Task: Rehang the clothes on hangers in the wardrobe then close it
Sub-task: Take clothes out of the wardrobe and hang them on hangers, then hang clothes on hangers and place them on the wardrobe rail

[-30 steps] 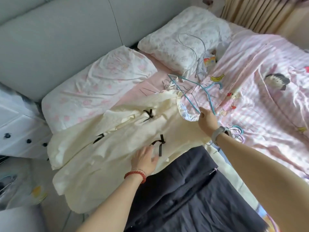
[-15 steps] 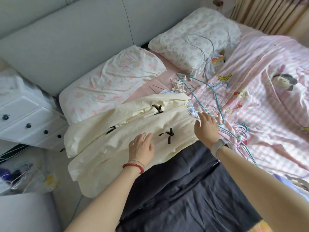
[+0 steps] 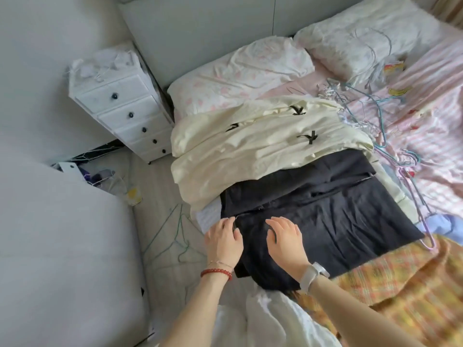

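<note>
Off the cream garment point(image 3: 263, 151) and hangers point(image 3: 380, 126) now, both left hand point(image 3: 224, 237) and right hand point(image 3: 285, 236) flat, fingers released, on the black garment point(image 3: 338, 209), likely next for hanging.

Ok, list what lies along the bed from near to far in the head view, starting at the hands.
Left hand and right hand on the black garment → cream garment with black bows → pink-patterned pillow → grey headboard.
</note>
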The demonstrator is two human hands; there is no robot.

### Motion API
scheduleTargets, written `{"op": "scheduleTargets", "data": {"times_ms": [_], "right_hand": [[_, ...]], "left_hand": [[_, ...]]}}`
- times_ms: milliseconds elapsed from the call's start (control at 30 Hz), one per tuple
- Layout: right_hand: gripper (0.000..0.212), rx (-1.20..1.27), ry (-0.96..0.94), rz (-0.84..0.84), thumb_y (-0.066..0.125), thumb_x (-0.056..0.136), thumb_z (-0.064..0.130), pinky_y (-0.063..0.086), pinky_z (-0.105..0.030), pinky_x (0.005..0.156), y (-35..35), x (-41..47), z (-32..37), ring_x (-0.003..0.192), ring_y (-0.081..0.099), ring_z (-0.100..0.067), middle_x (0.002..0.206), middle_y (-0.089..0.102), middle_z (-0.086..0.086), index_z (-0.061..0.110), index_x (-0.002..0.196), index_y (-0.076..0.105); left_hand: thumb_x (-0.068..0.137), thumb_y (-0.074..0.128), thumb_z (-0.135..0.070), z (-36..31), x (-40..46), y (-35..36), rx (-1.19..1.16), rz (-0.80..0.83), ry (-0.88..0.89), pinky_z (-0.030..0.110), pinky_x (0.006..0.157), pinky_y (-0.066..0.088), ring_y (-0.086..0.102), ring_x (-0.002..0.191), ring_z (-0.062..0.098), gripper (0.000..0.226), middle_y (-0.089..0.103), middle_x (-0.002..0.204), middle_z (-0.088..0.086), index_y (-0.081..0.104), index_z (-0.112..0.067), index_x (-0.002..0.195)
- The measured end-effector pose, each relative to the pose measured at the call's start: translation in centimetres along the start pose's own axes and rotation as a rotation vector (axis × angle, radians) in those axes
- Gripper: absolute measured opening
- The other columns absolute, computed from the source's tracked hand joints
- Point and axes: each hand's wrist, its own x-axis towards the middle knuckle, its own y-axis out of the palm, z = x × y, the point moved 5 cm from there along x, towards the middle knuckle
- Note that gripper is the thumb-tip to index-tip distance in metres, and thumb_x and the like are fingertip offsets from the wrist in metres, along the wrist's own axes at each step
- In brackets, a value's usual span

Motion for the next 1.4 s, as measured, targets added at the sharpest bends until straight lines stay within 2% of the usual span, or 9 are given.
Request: {"op": "scheduleTargets", "data": {"times_ms": [100,233,400,533,733,1000,1100,1267,1400], "right_hand": [[0.037,-0.002,0.027,-0.026,0.038,0.095,0.017,0.020,-0.037,0.112,2.3,-4.5,-0.2,0.132,0.032,-0.016,0.136,0.047,0.002,0.015,0.130,0.049],[0.037,0.031,0.114,-0.058,0.038,0.094,0.015,0.023,-0.035,0.111,4.1,-10.5,-1.7,0.131,0.034,-0.018,0.137,0.047,-0.001,0.013,0.130,0.049],[0.039,0.020,0.264,-0.074,0.041,0.092,0.016,0.026,-0.038,0.108,4.3,-19.6,-6.0,0.129,0.035,-0.023,0.137,0.046,-0.002,0.015,0.131,0.047],[0.038,0.014,0.512,-0.173,0.043,0.091,0.018,0.031,-0.039,0.105,2.3,-28.2,-11.8,0.127,0.038,-0.026,0.135,0.048,-0.005,0.013,0.128,0.049],[0.039,0.063,0.837,-0.266,0.040,0.091,0.013,0.033,-0.036,0.103,-0.7,-39.7,-20.0,0.124,0.042,-0.027,0.133,0.050,-0.008,0.009,0.129,0.048],[0.034,0.283,1.026,-0.438,0.040,0.090,0.012,0.038,-0.042,0.100,-2.7,-50.0,-28.8,0.120,0.047,-0.029,0.128,0.054,-0.011,0.008,0.121,0.054],[0.037,0.333,1.039,-0.458,0.039,0.093,0.014,0.034,-0.040,0.105,-4.5,-54.1,-34.0,0.125,0.043,-0.026,0.134,0.050,-0.009,0.010,0.128,0.049],[0.039,0.354,1.067,-0.482,0.037,0.092,0.011,0.034,-0.042,0.105,-9.3,-59.4,-44.8,0.125,0.042,-0.028,0.135,0.048,-0.011,0.008,0.129,0.048],[0.038,0.312,1.082,-0.496,0.037,0.091,0.010,0.036,-0.045,0.102,-13.0,-61.2,-53.4,0.124,0.042,-0.032,0.134,0.047,-0.015,0.006,0.127,0.048]], "left_hand": [[0.094,0.041,-0.024,2.1,-4.7,1.6,-0.049,0.004,-0.012,0.036,0.105,0.026,0.040,0.126,0.015,0.037,0.048,0.134,-0.006,0.047,-0.022,0.130],[0.093,0.044,-0.023,3.9,-10.8,3.8,-0.060,0.010,0.099,0.033,0.102,0.028,0.043,0.123,0.016,0.036,0.050,0.132,-0.005,0.049,-0.021,0.129],[0.093,0.043,-0.024,3.4,-17.3,7.3,0.012,0.176,0.263,0.033,0.101,0.030,0.041,0.125,0.015,0.037,0.048,0.133,-0.003,0.048,-0.020,0.130],[0.094,0.042,-0.024,-2.2,-20.9,11.4,0.095,0.341,0.529,0.034,0.105,0.030,0.038,0.127,0.016,0.038,0.047,0.135,-0.001,0.047,-0.019,0.131],[0.095,0.038,-0.027,-11.6,-28.1,16.6,0.145,0.458,0.827,0.033,0.105,0.025,0.037,0.127,0.016,0.038,0.046,0.137,-0.004,0.046,-0.021,0.131],[0.094,0.039,-0.022,-18.6,-37.3,23.8,0.223,0.643,0.910,0.035,0.106,0.027,0.038,0.127,0.019,0.036,0.045,0.136,-0.001,0.048,-0.019,0.129],[0.095,0.038,-0.021,-23.7,-40.8,26.9,0.251,0.643,0.950,0.035,0.107,0.026,0.038,0.126,0.019,0.035,0.047,0.135,0.000,0.048,-0.018,0.128],[0.096,0.039,-0.022,-32.4,-45.8,32.8,0.358,0.642,0.990,0.036,0.105,0.029,0.036,0.129,0.020,0.037,0.043,0.137,0.001,0.044,-0.016,0.132],[0.097,0.037,-0.023,-37.0,-48.3,37.1,0.395,0.632,0.967,0.037,0.109,0.026,0.027,0.135,0.018,0.043,0.033,0.146,0.000,0.035,-0.018,0.139]]}}
